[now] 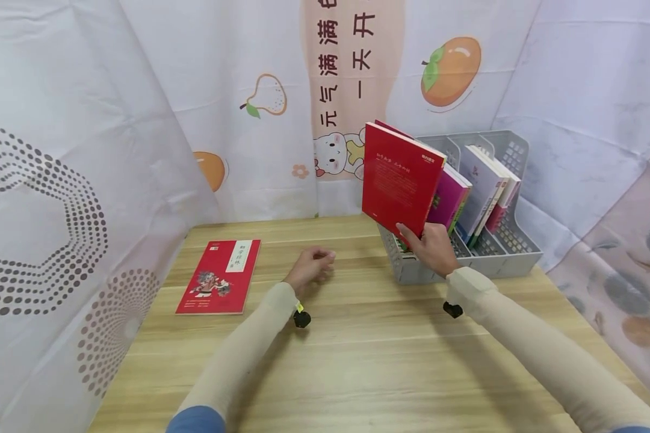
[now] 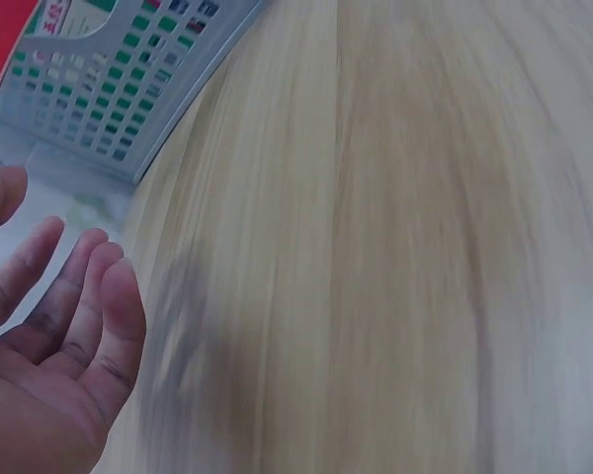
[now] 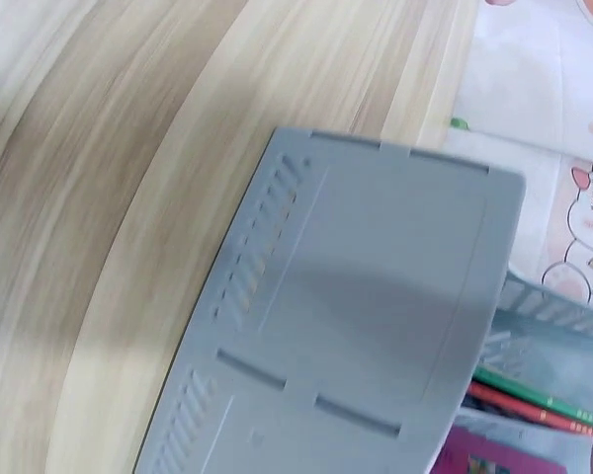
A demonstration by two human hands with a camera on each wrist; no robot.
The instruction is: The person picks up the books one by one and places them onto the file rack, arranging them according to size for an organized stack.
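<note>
My right hand (image 1: 435, 248) grips a red book (image 1: 398, 180) by its lower edge, thumb on the cover that faces me. The book is tilted, above the left part of a grey desk file organizer (image 1: 498, 266); its lower end is partly hidden behind the hand. A magenta book (image 1: 445, 201) stands just behind it in the organizer. My left hand (image 1: 311, 264) hovers over the wooden table, fingers loosely bent, holding nothing. In the left wrist view, that hand (image 2: 64, 365) is apart from the organizer. Flat on the table at left lies another red book (image 1: 219, 276) with a white title panel.
Several pale-covered books (image 1: 479, 186) lean in the organizer's right-hand compartments. In the right wrist view, the organizer's grey outer wall (image 3: 376, 247) takes up the middle. A printed white curtain (image 1: 238, 168) hangs behind the wooden table (image 1: 357, 361) and along both sides.
</note>
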